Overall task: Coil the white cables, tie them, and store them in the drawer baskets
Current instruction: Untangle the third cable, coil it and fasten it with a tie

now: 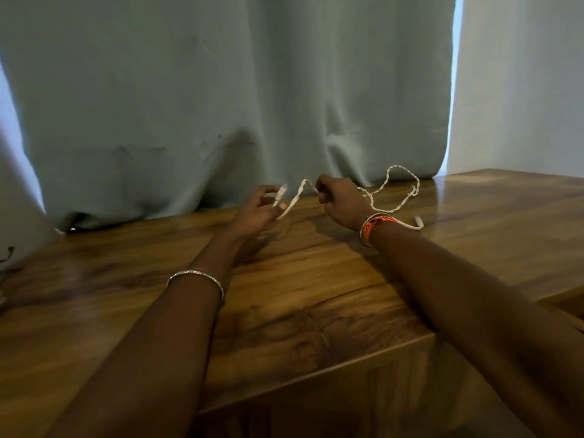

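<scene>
Head view: first coil not yet formed

Left hand point(257, 210) pinches one plug end of the white cable point(393, 197). Right hand point(336, 200) grips the cord farther along. The slack trails right in a loose kinked loop over the wooden table point(316, 295), far plug resting there. Coiling looks barely begun. Next move likely: draw slack in, lay even loops into the left hand.

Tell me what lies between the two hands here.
In the head view, a raised stretch of white cable spans from left hand to right hand, above the wooden table.
</scene>
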`<state>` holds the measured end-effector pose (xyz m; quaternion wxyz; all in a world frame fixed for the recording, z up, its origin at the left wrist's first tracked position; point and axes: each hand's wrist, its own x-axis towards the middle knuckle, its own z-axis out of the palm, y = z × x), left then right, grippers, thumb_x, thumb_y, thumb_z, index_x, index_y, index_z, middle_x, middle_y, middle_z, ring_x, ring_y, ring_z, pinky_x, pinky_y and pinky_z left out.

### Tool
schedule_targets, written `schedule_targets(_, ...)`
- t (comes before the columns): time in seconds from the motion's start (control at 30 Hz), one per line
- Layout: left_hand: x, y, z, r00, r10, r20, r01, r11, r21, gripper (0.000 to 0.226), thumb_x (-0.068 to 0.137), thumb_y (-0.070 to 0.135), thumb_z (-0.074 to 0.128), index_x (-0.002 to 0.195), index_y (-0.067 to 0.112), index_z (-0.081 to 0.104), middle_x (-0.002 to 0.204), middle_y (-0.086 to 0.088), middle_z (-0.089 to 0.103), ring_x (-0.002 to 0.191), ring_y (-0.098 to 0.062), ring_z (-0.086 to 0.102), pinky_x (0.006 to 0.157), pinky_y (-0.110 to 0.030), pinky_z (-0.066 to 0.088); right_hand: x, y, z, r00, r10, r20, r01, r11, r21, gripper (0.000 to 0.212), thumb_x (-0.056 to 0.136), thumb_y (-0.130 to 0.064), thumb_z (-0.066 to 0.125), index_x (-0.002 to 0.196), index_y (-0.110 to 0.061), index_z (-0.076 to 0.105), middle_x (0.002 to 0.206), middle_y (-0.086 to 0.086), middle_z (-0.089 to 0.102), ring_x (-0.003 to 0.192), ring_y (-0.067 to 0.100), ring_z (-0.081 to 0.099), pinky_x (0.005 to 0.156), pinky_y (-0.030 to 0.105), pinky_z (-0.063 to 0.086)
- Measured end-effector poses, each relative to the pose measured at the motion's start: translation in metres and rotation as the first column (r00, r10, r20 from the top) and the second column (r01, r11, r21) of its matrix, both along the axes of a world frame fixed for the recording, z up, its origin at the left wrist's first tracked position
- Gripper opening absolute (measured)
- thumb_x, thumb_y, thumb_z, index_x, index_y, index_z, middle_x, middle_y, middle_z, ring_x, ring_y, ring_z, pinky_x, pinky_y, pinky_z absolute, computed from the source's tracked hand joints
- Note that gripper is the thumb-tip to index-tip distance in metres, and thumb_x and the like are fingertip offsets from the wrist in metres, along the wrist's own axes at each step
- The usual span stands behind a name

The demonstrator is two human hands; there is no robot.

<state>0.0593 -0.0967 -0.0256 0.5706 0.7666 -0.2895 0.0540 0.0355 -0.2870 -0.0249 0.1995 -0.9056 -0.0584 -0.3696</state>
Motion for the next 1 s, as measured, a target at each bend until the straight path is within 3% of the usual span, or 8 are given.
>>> schedule_targets(0.13, -0.007, 0.007, 0.014, 0.998, -0.063, 0.008, 0.064, 0.994, -0.086, 0.031, 0.096, 0.025, 0.045, 0.125, 0.016, 0.052, 0.111, 0.005, 0.051, 0.096, -0.003, 0.050, 0.070, -0.011, 0.041, 0.003, 0.002, -0.001, 0.997, -0.079, -0.017, 0.080, 0.989, 0.123, 0.018, 0.078, -0.011, 0.048, 0.090, -0.011, 0.061, 0.088, 0.016, 0.066, 0.079, 0.034, 0.060, 0.072, 0.041, 0.052)
schedule_targets(0.23, -0.006, 0.014, 0.009, 0.991, -0.049, 0.122, 0.043, 0.998, 0.052, 0.020, 0.098, 0.014, 0.043, 0.092, 0.010, 0.062, 0.084, 0.006, 0.058, 0.063, 0.016, 0.054, 0.063, -0.005, 0.040, -0.001, 0.002, -0.002, 0.992, -0.095, -0.086, 0.104, 0.988, 0.111, 0.020, 0.082, -0.015, 0.051, 0.095, -0.011, 0.066, 0.094, 0.015, 0.068, 0.086, 0.033, 0.062, 0.079, 0.043, 0.052)
schedule_targets(0.37, 0.003, 0.032, 0.003, 0.986, 0.121, 0.115, -0.107, 0.987, -0.118, 0.030, 0.098, 0.016, 0.045, 0.069, 0.018, 0.053, 0.051, 0.010, 0.061, 0.044, 0.005, 0.057, 0.059, -0.018, 0.048, -0.003, 0.020, -0.002, 0.955, -0.288, -0.066, 0.272, 0.944, -0.189, 0.040, 0.082, -0.017, 0.055, 0.121, -0.008, 0.053, 0.118, 0.016, 0.060, 0.111, 0.035, 0.052, 0.094, 0.042, 0.038)
schedule_targets(0.5, -0.001, 0.042, 0.008, 0.994, 0.101, 0.040, -0.091, 0.975, -0.201, 0.031, 0.097, 0.023, 0.048, 0.067, 0.016, 0.055, 0.048, 0.006, 0.055, 0.045, -0.007, 0.052, 0.054, -0.024, 0.045, -0.007, 0.068, 0.007, 0.964, 0.068, 0.257, -0.048, 0.995, -0.084, 0.055, 0.082, -0.007, 0.056, 0.135, -0.004, 0.044, 0.135, 0.016, 0.050, 0.126, 0.031, 0.044, 0.108, 0.042, 0.028)
schedule_targets(0.67, -0.016, 0.057, 0.014, 0.990, -0.005, -0.144, -0.038, 0.955, -0.293, 0.036, 0.100, 0.026, 0.041, 0.068, 0.014, 0.050, 0.036, 0.008, 0.043, 0.031, -0.004, 0.039, 0.043, -0.015, 0.038, -0.001, 0.117, 0.011, 0.939, 0.236, 0.250, -0.158, 0.942, -0.296, 0.029, 0.072, 0.007, 0.051, 0.094, -0.008, 0.062, 0.088, 0.008, 0.065, 0.086, 0.030, 0.060, 0.082, 0.032, 0.037)
schedule_targets(0.83, -0.026, 0.089, 0.014, 0.827, -0.327, -0.458, 0.157, 0.916, -0.369, 0.032, 0.099, 0.015, 0.025, 0.070, 0.018, 0.038, 0.037, 0.010, 0.033, 0.029, -0.002, 0.029, 0.040, -0.013, 0.035, 0.013, 0.129, -0.008, 0.996, 0.017, 0.086, 0.001, 0.979, -0.204, 0.024, 0.090, -0.005, 0.043, 0.109, -0.012, 0.055, 0.106, 0.013, 0.064, 0.095, 0.035, 0.059, 0.072, 0.037, 0.041)
schedule_targets(0.9, -0.030, 0.098, 0.013, 0.773, -0.402, -0.491, 0.245, 0.903, -0.354, 0.032, 0.100, 0.019, 0.026, 0.071, 0.017, 0.039, 0.043, 0.009, 0.038, 0.034, -0.003, 0.036, 0.041, -0.013, 0.038, 0.015, 0.130, -0.013, 0.999, -0.023, 0.037, 0.029, 0.984, -0.173, 0.025, 0.090, -0.004, 0.042, 0.112, -0.010, 0.052, 0.110, 0.016, 0.062, 0.098, 0.037, 0.059, 0.075, 0.039, 0.041)
schedule_targets(1.0, -0.030, 0.103, 0.016, 0.803, -0.414, -0.430, 0.279, 0.897, -0.343, 0.031, 0.100, 0.026, 0.029, 0.078, 0.015, 0.048, 0.046, 0.008, 0.041, 0.036, -0.004, 0.038, 0.039, -0.013, 0.039, 0.011, 0.117, -0.011, 0.993, -0.114, -0.012, 0.112, 0.987, -0.112, 0.024, 0.093, -0.005, 0.039, 0.115, -0.009, 0.048, 0.112, 0.019, 0.061, 0.101, 0.040, 0.059, 0.076, 0.041, 0.043)
